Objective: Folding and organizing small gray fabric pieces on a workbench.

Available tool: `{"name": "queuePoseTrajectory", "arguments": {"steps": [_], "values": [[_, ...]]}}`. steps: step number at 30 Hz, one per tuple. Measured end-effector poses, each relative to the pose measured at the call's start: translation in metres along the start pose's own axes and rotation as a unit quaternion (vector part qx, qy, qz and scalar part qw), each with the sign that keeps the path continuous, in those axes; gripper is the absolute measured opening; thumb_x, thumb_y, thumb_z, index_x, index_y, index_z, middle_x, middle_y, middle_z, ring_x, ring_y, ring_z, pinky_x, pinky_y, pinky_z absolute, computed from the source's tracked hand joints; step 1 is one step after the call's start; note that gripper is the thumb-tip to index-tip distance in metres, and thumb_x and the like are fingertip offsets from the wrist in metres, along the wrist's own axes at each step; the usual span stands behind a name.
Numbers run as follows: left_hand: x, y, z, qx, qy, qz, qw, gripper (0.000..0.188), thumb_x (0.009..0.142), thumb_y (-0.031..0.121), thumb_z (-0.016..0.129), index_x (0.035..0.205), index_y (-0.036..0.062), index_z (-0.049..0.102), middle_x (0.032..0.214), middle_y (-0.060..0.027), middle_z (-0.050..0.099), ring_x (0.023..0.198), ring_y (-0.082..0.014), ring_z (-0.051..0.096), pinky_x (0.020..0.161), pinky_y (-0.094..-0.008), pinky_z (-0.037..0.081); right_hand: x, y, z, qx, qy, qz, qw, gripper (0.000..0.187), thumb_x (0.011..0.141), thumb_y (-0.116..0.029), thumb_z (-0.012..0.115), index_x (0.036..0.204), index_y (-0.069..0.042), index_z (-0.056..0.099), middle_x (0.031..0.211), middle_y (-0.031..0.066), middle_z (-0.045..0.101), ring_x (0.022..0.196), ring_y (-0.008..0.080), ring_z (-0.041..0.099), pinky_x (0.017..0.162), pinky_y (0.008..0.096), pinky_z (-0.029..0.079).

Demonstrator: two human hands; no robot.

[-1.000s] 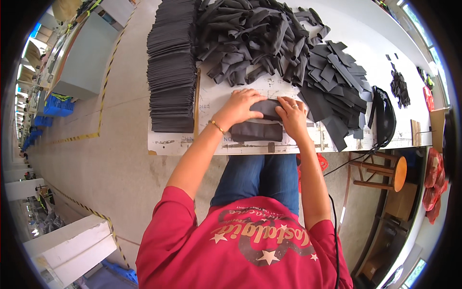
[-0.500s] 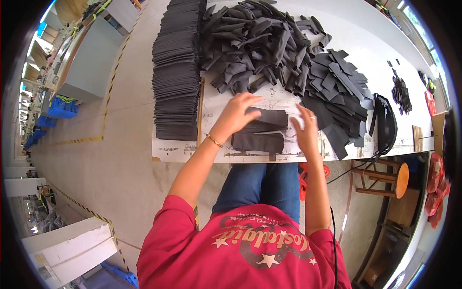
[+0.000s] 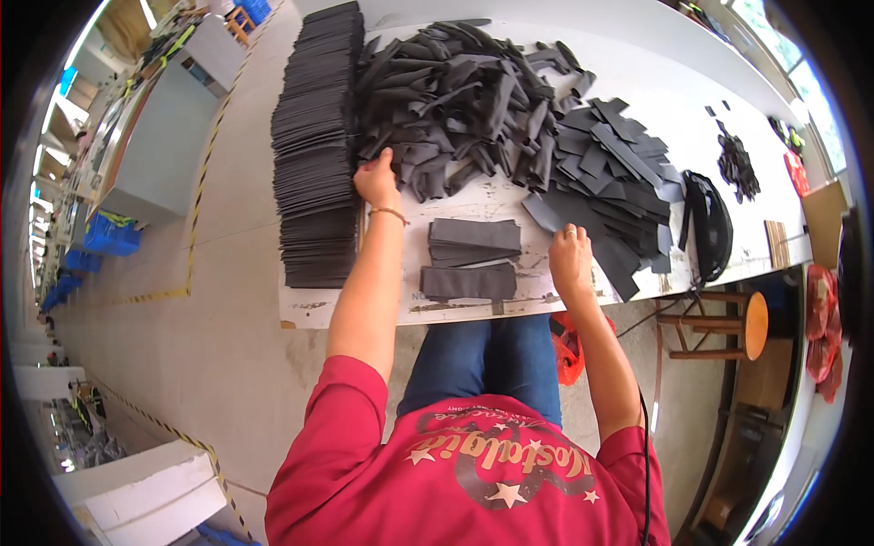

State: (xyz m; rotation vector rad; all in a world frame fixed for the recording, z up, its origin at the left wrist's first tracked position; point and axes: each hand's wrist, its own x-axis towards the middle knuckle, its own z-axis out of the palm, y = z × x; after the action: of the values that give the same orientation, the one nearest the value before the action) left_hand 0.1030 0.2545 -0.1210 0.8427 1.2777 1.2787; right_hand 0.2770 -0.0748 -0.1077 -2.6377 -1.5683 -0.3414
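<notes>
My left hand [image 3: 378, 182] reaches between a tall row of stacked black fabric pieces [image 3: 314, 136] and a heap of black fabric tubes [image 3: 455, 100]. Its fingers are curled in, and what they grip is hidden. My right hand [image 3: 571, 259] is closed in a pinch at the near corner of a flat dark grey strip [image 3: 543, 214], at the left edge of a pile of similar flat strips [image 3: 628, 173]. Between my hands, two small groups of flat black fabric pieces lie one behind the other: the farther pieces [image 3: 473, 240] and the nearer pieces [image 3: 469, 281].
A black bag-like item [image 3: 706, 227] with a cord lies right of the strips. Small dark pieces [image 3: 736, 168] lie farther right. A wooden stool [image 3: 751, 326] stands by the table's near right edge, with a red plastic bag [image 3: 568, 350] below the table.
My left hand has moved left and away from the middle pieces to the heap's edge. My right hand has come down slightly and closed on a flat strip. The view has shifted slightly.
</notes>
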Motion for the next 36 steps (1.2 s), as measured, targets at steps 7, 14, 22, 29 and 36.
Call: {"name": "queuePoseTrajectory", "arguments": {"steps": [7, 14, 22, 29, 36], "values": [[-0.057, 0.028, -0.004, -0.192, -0.160, -0.197, 0.948, 0.004, 0.088, -0.004, 0.061, 0.090, -0.0003, 0.063, 0.081, -0.0124, 0.066, 0.077, -0.0257, 0.068, 0.063, -0.0328, 0.058, -0.020, 0.039, -0.018, 0.214, 0.101, 0.061, 0.970, 0.011, 0.081, -0.001, 0.062, 0.092, -0.002, 0.060, 0.099, 0.0147, 0.061, 0.097, 0.0369, 0.058, 0.082, 0.0435, 0.049], [-0.153, 0.046, -0.030, -0.232, -0.245, -0.180, 0.924, 0.032, 0.088, -0.010, 0.050, 0.118, -0.0022, 0.043, 0.100, -0.0195, 0.063, 0.083, -0.0292, 0.066, 0.074, -0.0369, 0.058, -0.026, 0.017, -0.086, 0.474, 0.168, 0.085, 0.860, 0.051, 0.072, 0.010, 0.052, 0.121, -0.005, 0.051, 0.109, 0.0168, 0.054, 0.095, 0.0340, 0.055, 0.081, 0.0366, 0.046], [-0.170, 0.030, -0.048, -0.267, -0.248, -0.210, 0.907, 0.015, 0.098, 0.011, 0.049, 0.101, -0.0037, 0.053, 0.083, -0.0109, 0.057, 0.064, -0.0150, 0.052, 0.059, -0.0284, 0.047, -0.065, -0.054, -0.091, 0.454, 0.082, -0.020, 0.887, 0.031, 0.084, -0.016, 0.072, 0.087, -0.001, 0.046, 0.087, 0.0180, 0.049, 0.079, 0.0382, 0.050, 0.068, 0.0441, 0.041], [-0.193, 0.048, -0.054, -0.295, -0.315, -0.241, 0.869, 0.027, 0.099, 0.024, 0.057, 0.100, -0.0020, 0.061, 0.087, -0.0102, 0.064, 0.075, -0.0184, 0.062, 0.068, -0.0285, 0.053, -0.074, -0.057, -0.085, 0.394, 0.118, -0.056, 0.910, 0.025, 0.086, -0.014, 0.068, 0.094, 0.001, 0.050, 0.096, 0.0218, 0.055, 0.099, 0.0422, 0.055, 0.082, 0.0442, 0.046], [-0.197, 0.050, -0.063, -0.208, -0.333, -0.222, 0.892, 0.025, 0.094, 0.017, 0.062, 0.108, -0.0039, 0.061, 0.102, -0.0135, 0.067, 0.090, -0.0283, 0.068, 0.075, -0.0392, 0.060, -0.074, -0.053, -0.111, 0.538, -0.004, 0.017, 0.843, 0.048, 0.088, -0.019, 0.066, 0.126, 0.004, 0.047, 0.110, 0.0236, 0.055, 0.112, 0.0416, 0.052, 0.093, 0.0421, 0.044]]}}
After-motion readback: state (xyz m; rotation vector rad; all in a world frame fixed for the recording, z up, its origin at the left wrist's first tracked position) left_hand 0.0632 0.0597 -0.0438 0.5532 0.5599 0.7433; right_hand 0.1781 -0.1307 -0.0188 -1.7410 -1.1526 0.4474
